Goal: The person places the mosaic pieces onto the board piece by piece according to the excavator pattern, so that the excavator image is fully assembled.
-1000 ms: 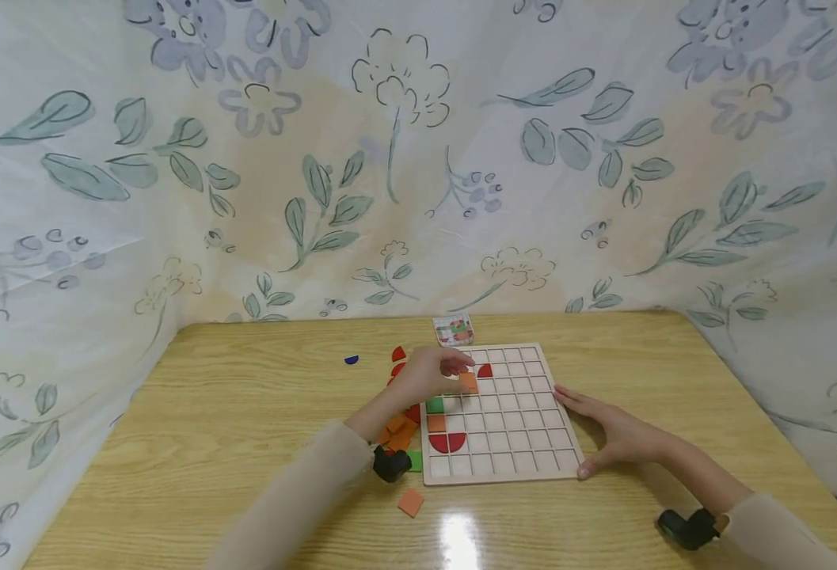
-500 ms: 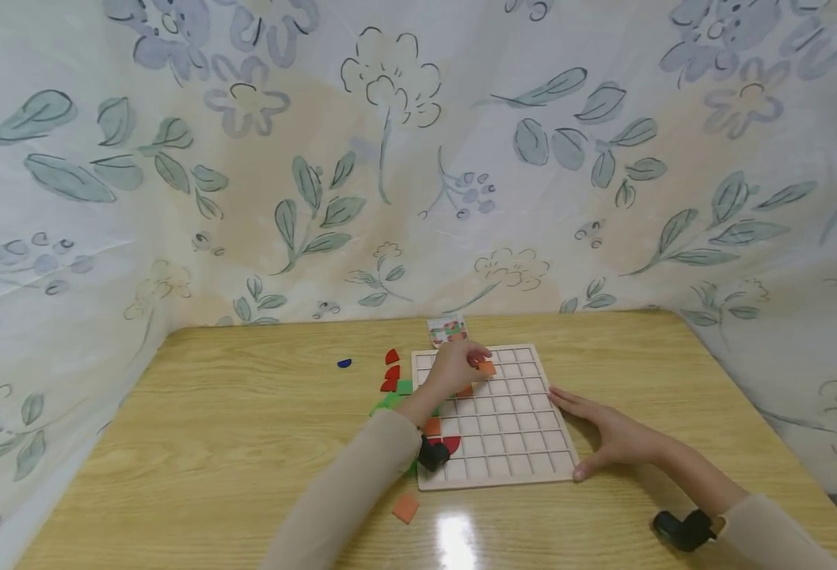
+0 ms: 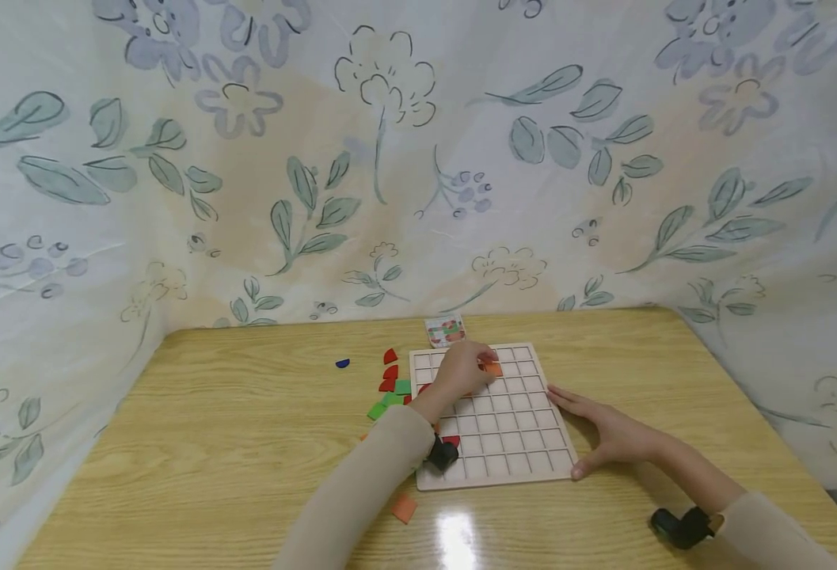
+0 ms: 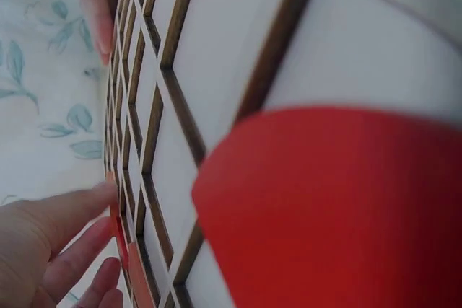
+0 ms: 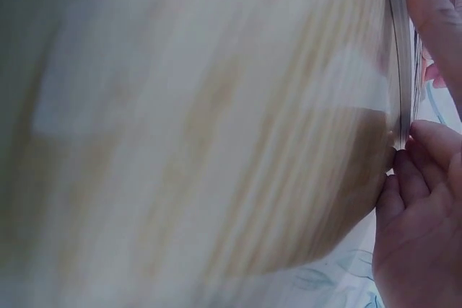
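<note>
My left hand (image 3: pixel 466 369) is over the upper part of a pale wooden grid board (image 3: pixel 518 423). Its thumb and fingertips pinch an orange square tile (image 3: pixel 493 369) at a cell there. In the left wrist view the thumb touches the board surface, and a red piece (image 4: pixel 339 200) looms large and blurred near the camera. My right hand (image 3: pixel 606 431) rests against the board's right edge, thumb at the near corner and fingers spread farther up. The left forearm and hand hide part of the board and its pieces.
Left of the board lie red quarter-round pieces (image 3: pixel 389 372) and green tiles (image 3: pixel 387 402). A blue half-round piece (image 3: pixel 343 363) is farther left. One orange tile (image 3: pixel 404 508) lies in front. A patterned card (image 3: pixel 446 330) stands behind the board, before a floral cloth (image 3: pixel 418 198).
The left hand has moved right across the board with the orange tile and lowered it to a cell. Another orange tile is left behind on the board. My right hand has stayed at the edge.
</note>
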